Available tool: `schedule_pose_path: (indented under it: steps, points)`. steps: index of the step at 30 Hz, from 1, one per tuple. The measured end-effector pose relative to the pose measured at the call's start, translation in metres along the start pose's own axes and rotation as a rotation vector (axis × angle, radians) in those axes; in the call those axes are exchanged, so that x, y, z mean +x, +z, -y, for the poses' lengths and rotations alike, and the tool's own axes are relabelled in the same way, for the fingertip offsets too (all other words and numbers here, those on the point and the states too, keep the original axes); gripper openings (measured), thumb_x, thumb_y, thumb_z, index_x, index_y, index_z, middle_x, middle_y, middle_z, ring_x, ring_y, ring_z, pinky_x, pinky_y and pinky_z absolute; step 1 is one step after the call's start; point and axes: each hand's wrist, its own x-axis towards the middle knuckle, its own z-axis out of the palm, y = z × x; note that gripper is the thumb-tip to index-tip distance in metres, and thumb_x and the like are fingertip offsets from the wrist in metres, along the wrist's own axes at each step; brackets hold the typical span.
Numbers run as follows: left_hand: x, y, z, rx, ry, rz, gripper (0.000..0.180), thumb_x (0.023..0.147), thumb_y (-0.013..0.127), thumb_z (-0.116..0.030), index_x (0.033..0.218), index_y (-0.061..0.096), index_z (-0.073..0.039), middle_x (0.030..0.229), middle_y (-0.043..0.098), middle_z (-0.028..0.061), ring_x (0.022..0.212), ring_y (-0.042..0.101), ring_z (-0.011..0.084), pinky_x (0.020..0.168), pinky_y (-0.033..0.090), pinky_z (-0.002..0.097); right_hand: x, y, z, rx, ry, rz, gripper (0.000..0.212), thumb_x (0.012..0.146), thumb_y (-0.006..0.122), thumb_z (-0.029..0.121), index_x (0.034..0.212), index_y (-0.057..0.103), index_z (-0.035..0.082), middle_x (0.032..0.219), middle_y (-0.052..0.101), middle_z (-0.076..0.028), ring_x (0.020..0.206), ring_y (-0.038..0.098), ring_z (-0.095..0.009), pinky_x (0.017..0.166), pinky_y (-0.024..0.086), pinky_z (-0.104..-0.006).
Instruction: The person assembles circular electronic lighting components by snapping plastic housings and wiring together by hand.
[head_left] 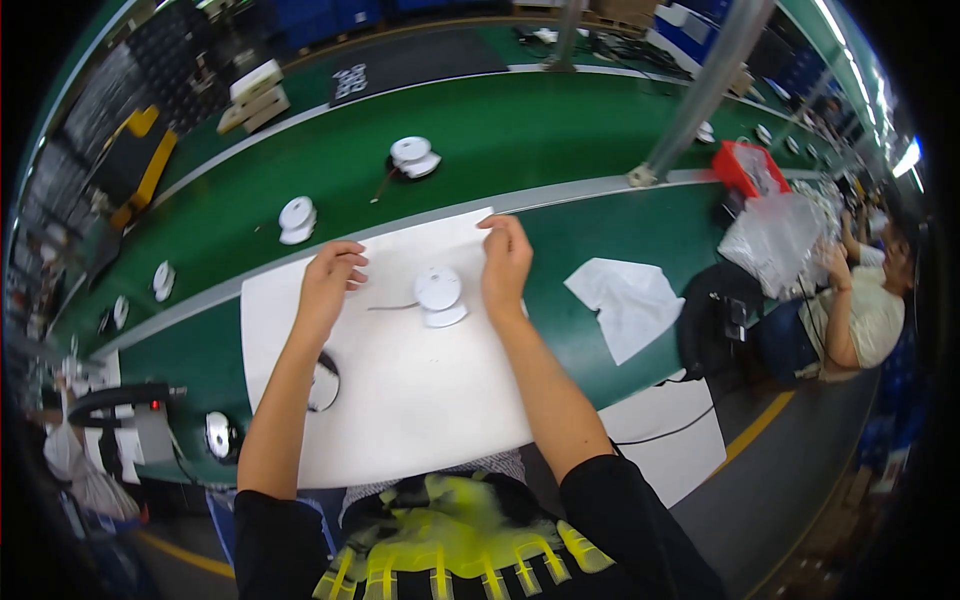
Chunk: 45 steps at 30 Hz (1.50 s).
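Observation:
A white round device (pixel 438 288) with a thin wire lies on a large white sheet (pixel 420 400) on the bench, its lower piece jutting toward me. To the left of the device, my left hand (pixel 333 278) hovers with its fingers loosely bent and nothing in them. On the other side, my right hand (pixel 507 265) is also empty, its fingers curving inward by the sheet's far edge. Neither hand touches the device. A white disc with a dark rim (pixel 324 387) is partly covered by my left forearm.
Beyond a metal rail, a green conveyor belt (pixel 340 160) carries several similar white devices. A white cloth (pixel 628 303) lies on the right of the bench, near a red bin (pixel 748 168). A metal post (pixel 705 95) rises behind. At right sits another person (pixel 865 310).

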Motion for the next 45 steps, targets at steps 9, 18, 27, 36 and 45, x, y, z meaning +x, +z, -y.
schedule_pose_path:
  steps: [9, 18, 27, 36, 45]
  points:
    - [-0.041, -0.061, -0.003, 0.343, 0.018, -0.154, 0.018, 0.093, 0.054, -0.013, 0.103, 0.065, -0.004, 0.090, 0.068, 0.0086, 0.078, 0.063, 0.0152, 0.071, 0.050, 0.0290, -0.045, 0.013, 0.048, -1.156, -0.352, 0.504, 0.064, 0.079, 0.070, 0.051, 0.134, 0.056, 0.020, 0.094, 0.048, -0.015, 0.083, 0.048, -0.029, 0.072, 0.038, -0.0398]
    - [-0.067, -0.097, -0.027, 0.878, -0.041, -0.157, 0.027, 0.091, 0.060, -0.025, 0.110, 0.060, -0.005, 0.092, 0.068, 0.0187, 0.082, 0.065, 0.0349, 0.076, 0.051, 0.0393, -0.047, 0.014, 0.025, -1.268, -0.390, 0.588, 0.062, 0.077, 0.071, 0.044, 0.132, 0.057, 0.018, 0.091, 0.057, -0.012, 0.084, 0.057, -0.029, 0.072, 0.042, -0.0422]
    - [-0.145, -0.113, 0.022, 0.355, -0.244, -0.114, 0.038, 0.077, 0.081, -0.018, 0.106, 0.066, 0.002, 0.077, 0.068, 0.0055, 0.064, 0.059, 0.0083, 0.058, 0.046, 0.0229, -0.031, 0.017, 0.057, -1.084, -0.538, 0.494, 0.051, 0.076, 0.072, 0.034, 0.122, 0.061, 0.016, 0.099, 0.054, -0.005, 0.098, 0.048, -0.024, 0.085, 0.032, -0.0420]
    - [-0.180, -0.114, 0.061, -0.233, 0.067, -0.330, 0.008, 0.091, 0.066, -0.009, 0.087, 0.062, -0.004, 0.082, 0.063, -0.0009, 0.072, 0.055, 0.0045, 0.063, 0.044, 0.0201, -0.023, 0.091, 0.049, -1.157, -0.580, 0.526, 0.046, 0.083, 0.067, 0.037, 0.122, 0.060, 0.013, 0.098, 0.058, -0.009, 0.095, 0.052, -0.028, 0.084, 0.034, -0.0424]
    - [-0.209, -0.090, 0.061, -1.876, -0.022, 0.123, 0.063, 0.090, 0.048, -0.053, 0.141, 0.046, -0.016, 0.154, 0.032, 0.0156, 0.139, 0.027, 0.0509, 0.093, 0.037, 0.0730, 0.056, 0.249, -0.025, -1.805, -0.071, 0.855, 0.073, 0.094, 0.037, 0.064, 0.151, 0.032, 0.021, 0.131, 0.060, -0.013, 0.123, 0.055, -0.029, 0.092, 0.043, -0.0436]
